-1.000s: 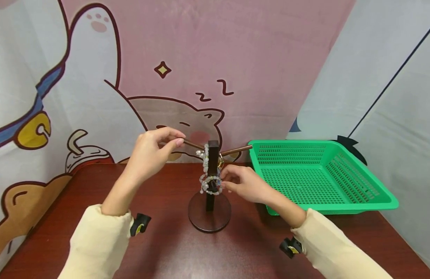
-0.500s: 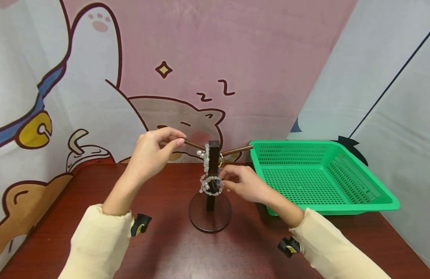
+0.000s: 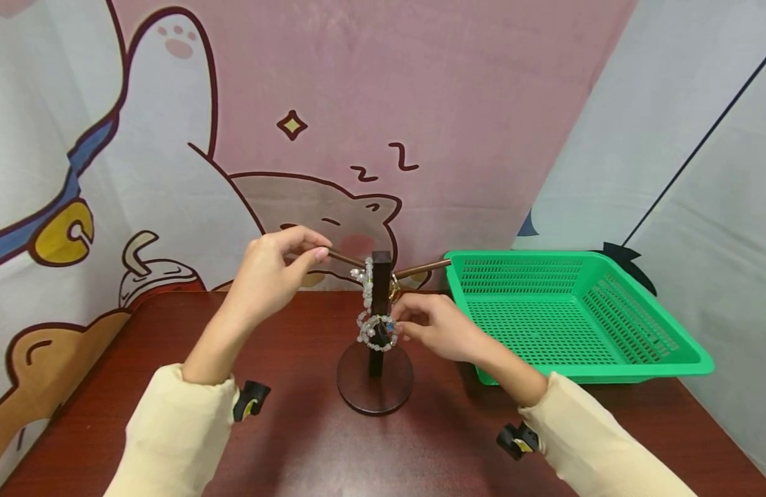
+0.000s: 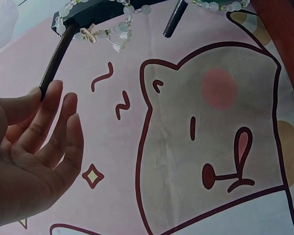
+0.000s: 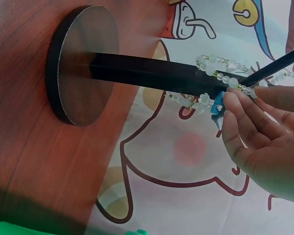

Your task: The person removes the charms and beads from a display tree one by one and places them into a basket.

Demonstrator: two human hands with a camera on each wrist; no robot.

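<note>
A dark wooden stand point(image 3: 381, 286) with a round base point(image 3: 375, 390) stands upright on the table, its pegs sticking out at several heights. My left hand point(image 3: 268, 273) pinches the tip of the upper left peg point(image 4: 56, 63) between thumb and fingers. A clear beaded bracelet point(image 3: 367, 284) hangs from that peg close to the post, with a pale flower charm point(image 4: 118, 39). Lower down, my right hand point(image 3: 442, 328) pinches another pale beaded bracelet point(image 5: 232, 82) that loops around a front peg point(image 5: 274, 67). A blue charm point(image 5: 217, 108) sits at the right fingertips.
A green plastic basket point(image 3: 659, 324) stands on the right of the brown table point(image 3: 283, 442). Behind the table hangs a pink cartoon cloth point(image 3: 470, 103). Another peg point(image 3: 423, 268) points right toward the basket's rim, and a gold-coloured piece point(image 3: 394, 287) hangs beneath it.
The lower bracelet has shifted slightly at the right fingertips, and its blue charm now shows more at the front. Both hands stay almost in place.
</note>
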